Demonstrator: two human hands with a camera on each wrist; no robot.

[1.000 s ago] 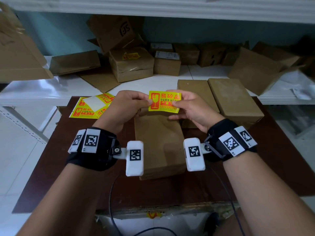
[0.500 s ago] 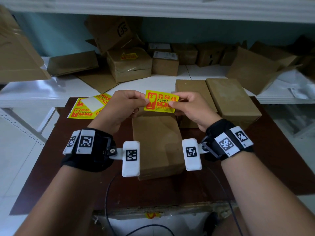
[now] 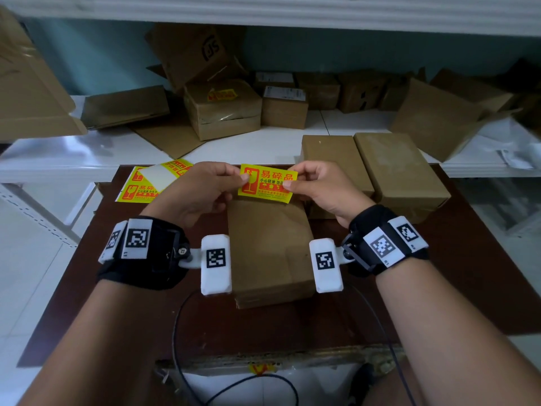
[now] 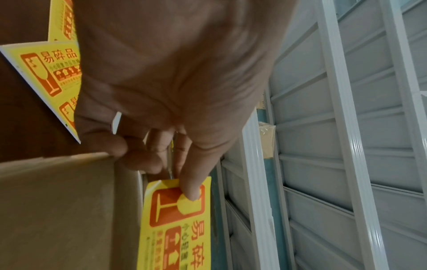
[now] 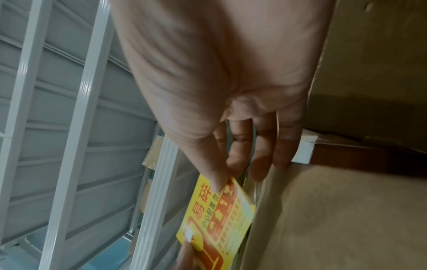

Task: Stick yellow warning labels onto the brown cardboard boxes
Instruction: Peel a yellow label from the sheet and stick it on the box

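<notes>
A yellow warning label [image 3: 268, 183] with red print is stretched between both hands, above the far end of a brown cardboard box [image 3: 268, 250] lying lengthwise on the dark brown table [image 3: 140, 312]. My left hand [image 3: 205, 189] pinches the label's left edge, thumb on its printed face [image 4: 182, 215]. My right hand [image 3: 319, 186] pinches the right edge, thumb on top [image 5: 219, 219]. The box [image 4: 57, 210] lies just below the label. The label's underside is hidden.
A sheet of yellow labels [image 3: 152, 183] with one blank patch lies at the table's far left. Two more brown boxes [image 3: 398, 171] sit side by side at the far right. Behind, a white shelf [image 3: 87, 153] holds several boxes, one [image 3: 222, 109] bearing a yellow label.
Both hands have carried the label slightly down and toward me, closer to the box's far end. The grip on both edges is unchanged.
</notes>
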